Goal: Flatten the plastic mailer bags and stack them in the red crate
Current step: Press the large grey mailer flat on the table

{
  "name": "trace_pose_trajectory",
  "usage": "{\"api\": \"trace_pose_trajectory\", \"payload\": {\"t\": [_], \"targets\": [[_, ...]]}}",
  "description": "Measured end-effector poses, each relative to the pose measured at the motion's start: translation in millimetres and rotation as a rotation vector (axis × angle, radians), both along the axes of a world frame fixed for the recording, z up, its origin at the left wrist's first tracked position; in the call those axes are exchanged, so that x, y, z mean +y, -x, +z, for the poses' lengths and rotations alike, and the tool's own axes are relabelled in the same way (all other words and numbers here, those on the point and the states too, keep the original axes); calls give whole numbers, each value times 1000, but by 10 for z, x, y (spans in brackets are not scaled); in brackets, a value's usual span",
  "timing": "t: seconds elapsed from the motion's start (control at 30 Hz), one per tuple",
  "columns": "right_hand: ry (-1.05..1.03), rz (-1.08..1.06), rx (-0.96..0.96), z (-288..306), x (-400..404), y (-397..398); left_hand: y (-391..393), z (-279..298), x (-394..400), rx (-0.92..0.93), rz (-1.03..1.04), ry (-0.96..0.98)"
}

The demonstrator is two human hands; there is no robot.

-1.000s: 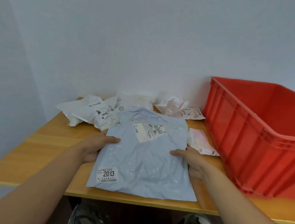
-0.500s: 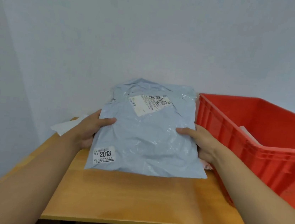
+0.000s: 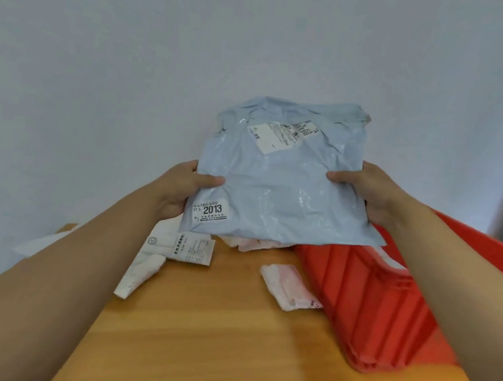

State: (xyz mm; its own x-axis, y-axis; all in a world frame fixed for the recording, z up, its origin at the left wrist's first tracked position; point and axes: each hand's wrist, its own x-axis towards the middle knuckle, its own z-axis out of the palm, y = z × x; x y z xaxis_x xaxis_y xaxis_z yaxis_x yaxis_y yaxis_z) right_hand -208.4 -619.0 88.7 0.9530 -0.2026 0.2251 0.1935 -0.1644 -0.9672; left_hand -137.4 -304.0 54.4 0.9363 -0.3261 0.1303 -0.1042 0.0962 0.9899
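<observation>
Nearest, the two bare forearms reach up and forward from the lower corners over the light wooden desk (image 3: pixel 225 345). On the desk lie a crumpled white plastic mailer bag with a printed label (image 3: pixel 169 256) at left and a small crumpled pink-and-white mailer bag (image 3: pixel 290 287) just beside the red plastic crate (image 3: pixel 372 306), which stands at the right. Farther on, the left hand (image 3: pixel 180 188) has its grip clamped on the left edge of the flat pale-blue plastic mailer bag (image 3: pixel 276 180), thumb on top; the right hand (image 3: pixel 370 192) pinches the right edge the same way. The bag is held in the air, tilted up toward the wall, its near right corner over the crate's left rim. Its near-left sticker reads "2013" (the smaller print around it is too fine to read); a white shipping label (image 3: pixel 282 135) with a barcode sits near the far edge.
</observation>
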Motion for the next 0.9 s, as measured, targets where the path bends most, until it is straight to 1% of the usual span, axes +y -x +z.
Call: {"api": "trace_pose_trajectory", "payload": {"t": [0.13, 0.27, 0.37, 0.5, 0.6, 0.73, 0.8, 0.9], "targets": [[-29, -122, -24, 118, -330, 38, -45, 141, -425, 17, 29, 49], [-117, -244, -41, 161, -700, 102, -103, 223, -782, 66, -43, 59], [-186, -347, -48, 202, -960, 120, -160, 241, -1069, 92, -88, 117], [-246, -492, -113, 261, -1333, 70, -238, 197, -1578, 85, -65, 139], [-210, -574, -175, 256, -1556, 20, -253, 128, -1938, 80, -41, 96], [-141, -637, -240, 200, -1727, -96, -293, 87, -2349, 23, -10, 7], [-89, -651, -198, 160, -1784, -172, -345, 47, -2520, -45, 19, -98], [1, -653, -68, 103, -1848, -325, -464, -84, -2748, -177, 73, -295]]}}
